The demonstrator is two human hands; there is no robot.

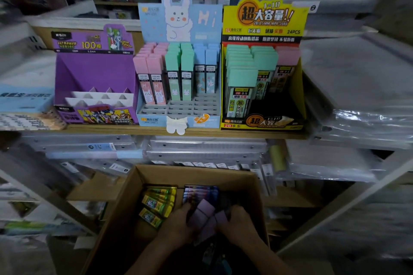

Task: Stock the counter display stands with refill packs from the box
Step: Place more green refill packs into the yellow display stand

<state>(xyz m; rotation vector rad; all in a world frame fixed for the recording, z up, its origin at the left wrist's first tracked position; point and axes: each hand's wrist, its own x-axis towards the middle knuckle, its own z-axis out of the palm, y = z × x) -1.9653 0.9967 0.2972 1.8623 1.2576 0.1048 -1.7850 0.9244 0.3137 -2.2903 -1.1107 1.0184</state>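
Both hands are down in the cardboard box (pixel 194 171), which sits below the front edge of the counter (pixel 125 130). The left hand (pixel 178 224) and the right hand (pixel 240 223) close from either side on a small bunch of lilac-capped packs (pixel 206 213); the grip of each is curled round that bunch, and the caps stick up between them. Deeper in the box lie yellow packs (pixel 159 202) on the left and a row of dark packs (pixel 201 194) behind the hands.

Up on the counter stand three displays side by side. The purple stand (pixel 96 73) on the left holds nothing, and its white slotted insert is bare. The blue stand (pixel 178 116) in the middle has pink, green and blue packs upright in its back rows, with the grey cells in front vacant. The yellow stand (pixel 225 118) on the right is part filled, with a dark gap at its front right.

The step in hand looks like gathering stock: the bunch is held but not yet lifted clear of the box. By colour the lilac caps seem meant for the purple stand (a guess, since their labels are hidden by the hands). The next move calls for raising the bunch over the box wall, then up to the counter, and feeding the packs one at a time, upright, into the insert's slots. A loose bunch could slip or fan out on the way up, so a firm hold from both sides matters.
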